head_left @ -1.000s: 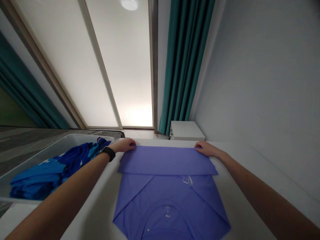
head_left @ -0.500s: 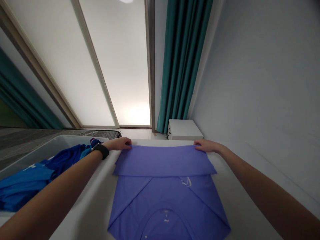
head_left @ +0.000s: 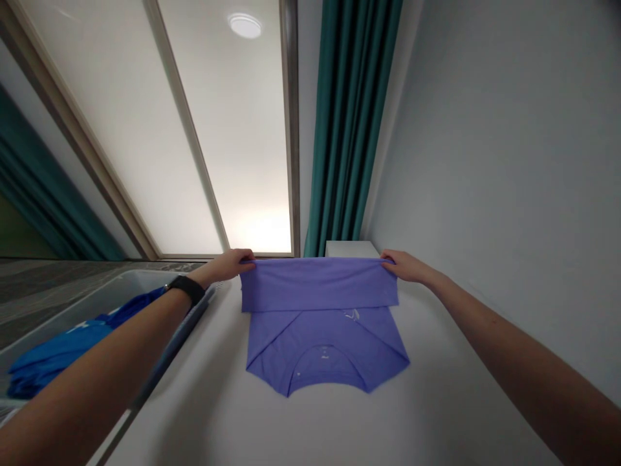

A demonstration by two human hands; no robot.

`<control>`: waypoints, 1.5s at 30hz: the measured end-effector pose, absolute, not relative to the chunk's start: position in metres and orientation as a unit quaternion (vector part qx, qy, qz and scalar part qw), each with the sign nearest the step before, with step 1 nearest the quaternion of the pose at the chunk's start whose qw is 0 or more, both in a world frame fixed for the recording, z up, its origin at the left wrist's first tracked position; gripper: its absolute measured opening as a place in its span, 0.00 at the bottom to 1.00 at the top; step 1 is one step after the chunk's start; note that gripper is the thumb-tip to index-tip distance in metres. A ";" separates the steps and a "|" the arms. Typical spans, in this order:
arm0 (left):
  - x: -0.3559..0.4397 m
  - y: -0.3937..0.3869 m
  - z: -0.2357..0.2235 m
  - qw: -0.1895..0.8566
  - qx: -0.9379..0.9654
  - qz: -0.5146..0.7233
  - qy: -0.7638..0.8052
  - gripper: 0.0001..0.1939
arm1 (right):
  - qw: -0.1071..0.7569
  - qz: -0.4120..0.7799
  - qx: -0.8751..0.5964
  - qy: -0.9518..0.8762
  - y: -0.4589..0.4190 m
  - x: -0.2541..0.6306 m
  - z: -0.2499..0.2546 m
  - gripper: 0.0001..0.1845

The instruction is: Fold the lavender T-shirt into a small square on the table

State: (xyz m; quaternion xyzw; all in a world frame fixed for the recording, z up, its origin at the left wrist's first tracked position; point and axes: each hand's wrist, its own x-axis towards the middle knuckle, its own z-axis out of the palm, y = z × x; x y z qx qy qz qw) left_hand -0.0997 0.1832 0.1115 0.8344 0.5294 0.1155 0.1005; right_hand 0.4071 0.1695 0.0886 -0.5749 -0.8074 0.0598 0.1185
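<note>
A purple T-shirt (head_left: pixel 320 333) lies partly folded on a white tabletop (head_left: pixel 310 433), its neckline toward me and the sleeves turned inward. Its far part is doubled over into a band across the shirt. My left hand (head_left: pixel 233 264), with a black watch (head_left: pixel 187 288) on the wrist, pinches the band's far left corner. At the far right corner my right hand (head_left: pixel 403 265) grips the same folded edge. Between the two hands the edge is stretched straight and looks raised off the table.
On the left, a pale plastic bin (head_left: pixel 140 279) holds blue clothes (head_left: pixel 63 349). Behind the table stand a white cabinet (head_left: pixel 350 248), a teal curtain (head_left: pixel 349 129) and frosted sliding doors (head_left: pixel 233 129). A bare wall (head_left: pixel 495 142) runs along the right.
Both hands have lifted the shirt's folded far edge up and away from me. The whole shirt has shifted farther off, and its neckline edge now shows fully on the table.
</note>
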 end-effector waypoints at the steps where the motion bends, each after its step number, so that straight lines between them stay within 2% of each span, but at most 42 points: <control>1: -0.099 0.177 0.117 0.093 0.834 0.121 0.530 0.15 | 0.124 0.054 -0.575 -0.807 0.165 0.408 0.093 0.09; 5: -0.097 0.145 0.122 0.063 0.833 0.157 0.527 0.14 | 0.141 0.053 -0.569 -0.808 0.141 0.411 0.100 0.09; 8: -0.097 0.109 0.102 0.046 0.836 0.186 0.514 0.13 | 0.154 0.059 -0.563 -0.810 0.109 0.410 0.089 0.09; 14: -0.098 0.023 0.036 0.010 0.858 0.192 0.476 0.10 | 0.207 0.012 -0.515 -0.832 0.018 0.409 0.015 0.09; 20: -0.100 -0.012 -0.004 0.046 0.846 0.227 0.481 0.07 | 0.292 -0.005 -0.511 -0.808 -0.024 0.416 -0.052 0.06; 24: -0.101 -0.013 -0.010 0.056 0.841 0.247 0.478 0.08 | 0.312 0.010 -0.521 -0.794 -0.023 0.418 -0.056 0.06; 45: -0.106 -0.008 -0.017 0.059 0.838 0.262 0.475 0.08 | 0.300 0.009 -0.532 -0.792 -0.025 0.414 -0.052 0.07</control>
